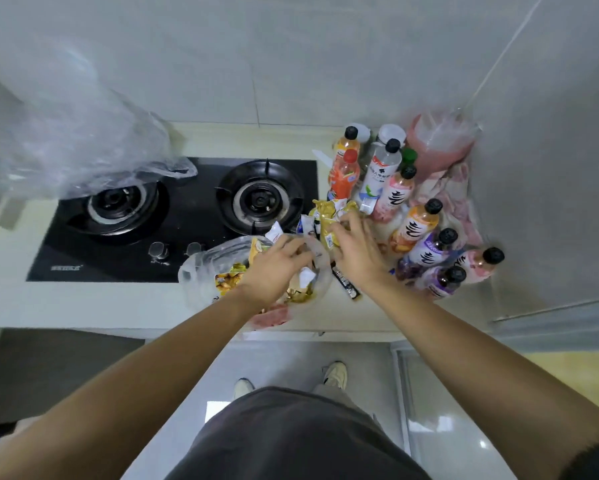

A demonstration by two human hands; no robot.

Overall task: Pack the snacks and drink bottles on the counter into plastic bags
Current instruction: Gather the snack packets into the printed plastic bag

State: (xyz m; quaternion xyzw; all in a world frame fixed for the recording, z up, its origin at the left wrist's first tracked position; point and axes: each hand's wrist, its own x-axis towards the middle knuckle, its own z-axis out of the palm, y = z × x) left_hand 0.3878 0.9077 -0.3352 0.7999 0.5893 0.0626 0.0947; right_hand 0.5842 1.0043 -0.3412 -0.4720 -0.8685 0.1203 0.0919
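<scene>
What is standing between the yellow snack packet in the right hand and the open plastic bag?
Nothing visible blocks it. The right hand grips the yellow snack packet right beside the clear plastic bag, whose mouth the left hand holds open. The bottles stand on the far side, out of the path.

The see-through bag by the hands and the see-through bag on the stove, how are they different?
The bag by the hands lies low on the counter with snack packets inside; the bag on the stove is puffed up and looks empty. The left hand touches the first, nothing touches the second. Both are clear plastic.
</scene>
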